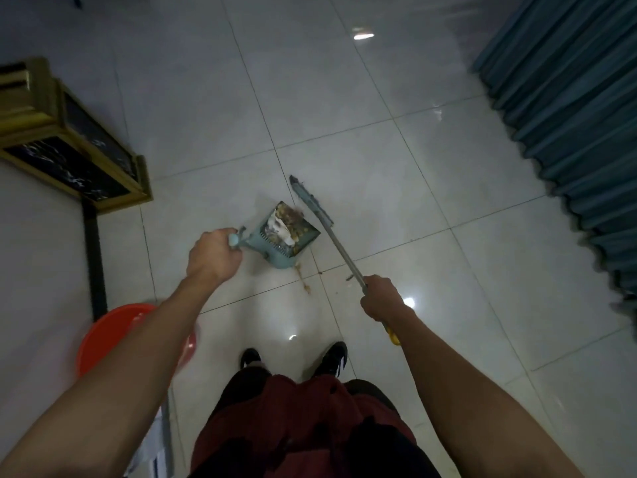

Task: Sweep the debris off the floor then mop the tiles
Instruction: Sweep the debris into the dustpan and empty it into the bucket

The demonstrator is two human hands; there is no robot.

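- Hard to read first: the frame is soft and dim, and the far end of the broom head (312,201) is smeared, so I can't make out bristles.
- A red bucket (103,334) sits low left, mostly hidden behind my left forearm; a pale pole and cloth-like shape near the bottom-left edge is cut off — I can't tell what it is.
- My left hand (213,255) is curled tight around the top of the pale blue dustpan (287,241) handle; fingers are out of sight behind the knuckles.
- My right hand (382,298) is wrapped around the metal shaft of the broom; a yellow grip end pokes out below the wrist.
- The dustpan rests on the white floor tiles (396,167) ahead of my shoes, its mouth facing the broom head just beside it.
- Inside the pan: a heap of brownish debris (293,220) plus crumpled white paper — individual bits are too blurred to name.
- A few brown scraps (303,281) lie on the tile just below the pan, near a grout line.
- Teal pleated curtain (568,115) at right; black-and-gold stand (69,146) at left, partly cropped.
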